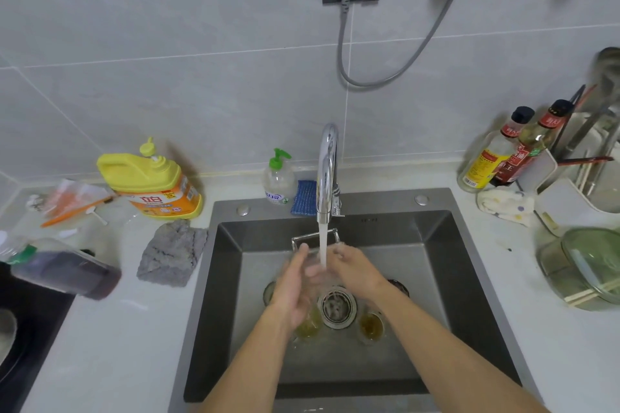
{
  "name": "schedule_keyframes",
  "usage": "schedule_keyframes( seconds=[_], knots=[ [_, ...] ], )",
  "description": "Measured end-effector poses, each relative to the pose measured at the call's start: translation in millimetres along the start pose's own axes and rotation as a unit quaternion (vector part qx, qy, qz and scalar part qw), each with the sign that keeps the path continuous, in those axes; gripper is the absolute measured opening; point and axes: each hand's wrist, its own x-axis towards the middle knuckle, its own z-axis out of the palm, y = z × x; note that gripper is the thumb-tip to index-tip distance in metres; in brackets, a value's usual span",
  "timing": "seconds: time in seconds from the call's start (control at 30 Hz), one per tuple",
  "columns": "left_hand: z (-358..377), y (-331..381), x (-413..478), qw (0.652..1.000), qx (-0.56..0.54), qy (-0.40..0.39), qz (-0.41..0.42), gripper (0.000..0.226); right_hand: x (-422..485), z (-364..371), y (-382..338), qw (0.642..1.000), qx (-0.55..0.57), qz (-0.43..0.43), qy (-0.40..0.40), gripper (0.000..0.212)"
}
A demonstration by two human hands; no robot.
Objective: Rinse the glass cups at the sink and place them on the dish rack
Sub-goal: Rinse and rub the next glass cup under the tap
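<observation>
Seen from above, a person's two hands meet under the tap [327,178] of a dark steel sink [469,278]. The left hand [292,285] has its fingers stretched fairly straight. The right hand [352,268] has its fingers bent inward at the water stream [322,251]. The hands are close together with the stream falling between them, probably so that the water runs over what they hold. A clear glass cup [315,273] seems to sit between the palms, but water and blur hide it, so I cannot tell how either hand grips it.

Just below the hands, towards the person, the drain strainer [337,307] lies between two standing cups. The near-left cup [308,327] and the near-right cup [370,327] each hold yellowish-brown liquid and likely wait for rinsing. Two more rims show beside the wrists, their contents unclear. Far right of the hands, on the counter [503,295], a white rack [570,198] holds utensils.
</observation>
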Motion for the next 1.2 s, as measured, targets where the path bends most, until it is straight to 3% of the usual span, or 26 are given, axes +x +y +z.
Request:
schedule_keyframes(
  seconds=[0.1,0.17,0.3,0.43,0.53,0.63,0.77,0.83,0.93,1.0,1.07,1.13,1.2],
  knots=[
    [-8.2,7.7,4.9,0.999,-0.025,0.026,-0.023,0.062,-11.9,-4.7,5.5,0.987,-0.115,-0.092,-0.062,0.014],
    [-9.2,8.3,2.9,0.996,-0.07,0.045,-0.044,0.06,-7.8,-5.4,9.2,0.975,-0.194,-0.101,-0.033,0.013],
    [-1.4,1.7,-3.6,0.998,-0.069,0.007,-0.009,0.05,-0.8,-1.5,-3.4,0.992,-0.104,-0.067,0.034,0.018],
    [-3.9,3.3,-2.2,0.998,-0.057,0.009,0.026,0.042,-2.3,4.8,-10.3,0.998,-0.023,-0.051,0.028,0.011],
    [-9.6,3.4,1.8,0.996,-0.083,0.03,-0.002,0.055,-3.8,0.3,-0.4,0.985,-0.132,-0.109,-0.008,0.011],
    [-10.6,-0.2,0.8,0.991,-0.11,0.055,-0.042,0.063,-2.3,1.3,-0.7,0.968,-0.229,-0.102,0.005,0.011],
    [-4.2,-10.1,-3.0,0.998,-0.031,0.042,-0.031,0.083,8.9,10.5,-14.1,0.982,-0.161,-0.038,0.087,0.016],
    [-4.8,-8.4,-5.2,0.999,0.02,0.047,-0.005,0.089,14.8,6.2,-17.1,0.995,-0.071,0.012,0.063,0.018],
    [-5.3,2.3,-10.8,0.998,0.06,0.028,0.002,0.076,15.2,-0.6,-9.3,0.998,0.018,0.05,0.03,0.02],
    [-6.7,7.0,-8.8,0.997,0.047,0.062,-0.005,0.062,11.7,-2.7,-3.0,0.999,-0.02,0.038,0.021,0.027],
    [-11.1,1.6,4.3,0.995,0.036,0.091,-0.021,0.069,6.8,-4.6,3.2,0.989,-0.141,-0.009,0.039,0.037],
    [-8.9,0.7,4.9,0.992,-0.007,0.115,-0.054,0.071,1.4,-7.2,9.8,0.962,-0.244,-0.058,0.11,0.038],
    [-6.0,3.0,-5.2,0.985,-0.054,0.141,-0.081,0.057,-3.0,-8.4,18.2,0.95,-0.24,-0.094,0.178,0.036]
  ],
)
